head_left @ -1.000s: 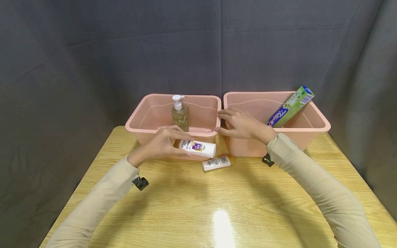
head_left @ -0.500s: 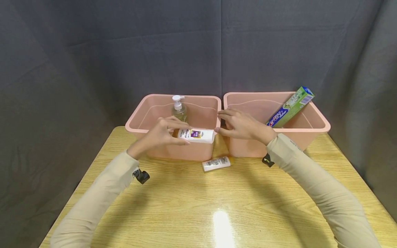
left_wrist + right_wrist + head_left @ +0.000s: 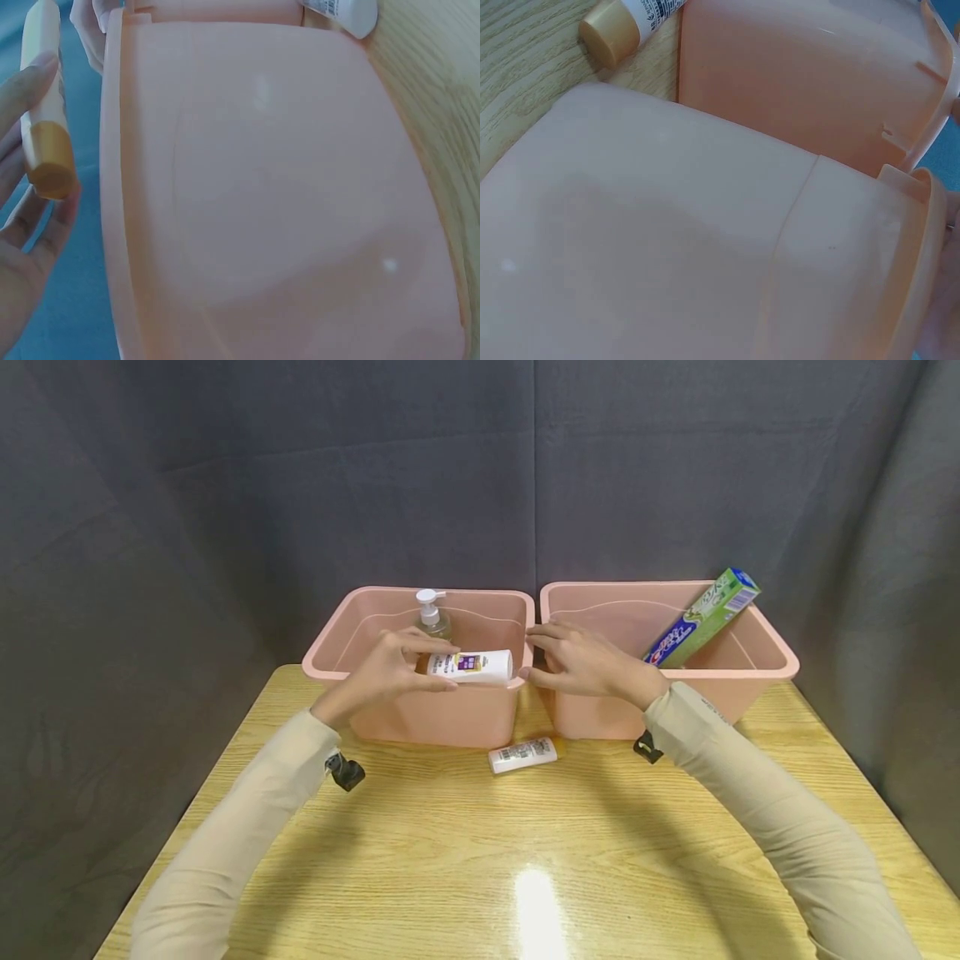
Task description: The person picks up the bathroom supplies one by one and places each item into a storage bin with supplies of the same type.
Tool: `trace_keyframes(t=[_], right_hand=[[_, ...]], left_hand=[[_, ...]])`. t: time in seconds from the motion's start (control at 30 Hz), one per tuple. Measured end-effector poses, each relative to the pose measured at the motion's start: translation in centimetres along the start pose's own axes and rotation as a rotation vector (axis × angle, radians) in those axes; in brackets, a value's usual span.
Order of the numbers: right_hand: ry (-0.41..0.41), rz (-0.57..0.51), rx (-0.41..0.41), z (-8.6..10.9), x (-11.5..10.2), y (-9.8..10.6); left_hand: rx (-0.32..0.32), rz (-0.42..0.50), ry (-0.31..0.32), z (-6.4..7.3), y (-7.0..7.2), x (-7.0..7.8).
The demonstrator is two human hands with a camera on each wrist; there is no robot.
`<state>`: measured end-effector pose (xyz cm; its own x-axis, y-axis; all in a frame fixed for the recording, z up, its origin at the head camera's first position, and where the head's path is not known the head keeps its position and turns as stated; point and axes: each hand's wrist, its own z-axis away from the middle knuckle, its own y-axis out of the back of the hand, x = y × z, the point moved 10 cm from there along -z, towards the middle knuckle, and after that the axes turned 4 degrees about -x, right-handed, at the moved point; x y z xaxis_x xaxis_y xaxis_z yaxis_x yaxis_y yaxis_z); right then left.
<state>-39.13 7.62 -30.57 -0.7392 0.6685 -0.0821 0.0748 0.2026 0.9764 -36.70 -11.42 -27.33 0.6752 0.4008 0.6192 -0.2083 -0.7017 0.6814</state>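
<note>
My left hand (image 3: 378, 668) grips a white bottle (image 3: 486, 667) with a purple and yellow label, lying sideways over the front rim of the left pink bin (image 3: 435, 718). Its gold cap (image 3: 51, 154), hidden by the hand from above, shows in the left wrist view. My right hand (image 3: 573, 656) reaches across the near left corner of the right pink bin (image 3: 600, 714), fingertips and thumb at the left bin's right rim. Inside the left bin stands a pump bottle (image 3: 431, 620) of greenish liquid, partly covered by my left hand.
A smaller white bottle (image 3: 522, 756) with a gold cap (image 3: 611, 34) lies on the wooden table (image 3: 450, 843) before the gap between the bins. In the right bin a green and blue toothpaste box (image 3: 701, 620) leans against the rim. A dark curtain (image 3: 375, 468) hangs behind.
My left hand has raised the white bottle from in front of the left bin up to its front rim. The right hand has stayed in place.
</note>
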Motion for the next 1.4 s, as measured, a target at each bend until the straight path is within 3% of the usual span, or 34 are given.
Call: trace_keyframes(t=[0.27,0.57,0.97,1.17,1.4], right_hand=[[-0.006,-0.003,-0.009,-0.1,0.0,0.0],[-0.016,-0.007,-0.011,0.0,0.2,-0.1],[-0.008,-0.005,-0.010,0.0,0.1,0.0],[-0.006,-0.002,-0.016,-0.1,0.1,0.0],[-0.026,-0.003,-0.027,0.0,0.3,-0.1]], left_hand=[[0.055,-0.047,0.004,-1.0,0.9,-0.9],[0.084,-0.039,0.101,-1.6,1.4,-2.6],[0.023,-0.042,0.224,-2.6,1.6,-4.8],[0.025,-0.066,0.245,-3.0,1.6,-5.9],[0.033,-0.055,0.319,-2.9,1.6,-7.8]])
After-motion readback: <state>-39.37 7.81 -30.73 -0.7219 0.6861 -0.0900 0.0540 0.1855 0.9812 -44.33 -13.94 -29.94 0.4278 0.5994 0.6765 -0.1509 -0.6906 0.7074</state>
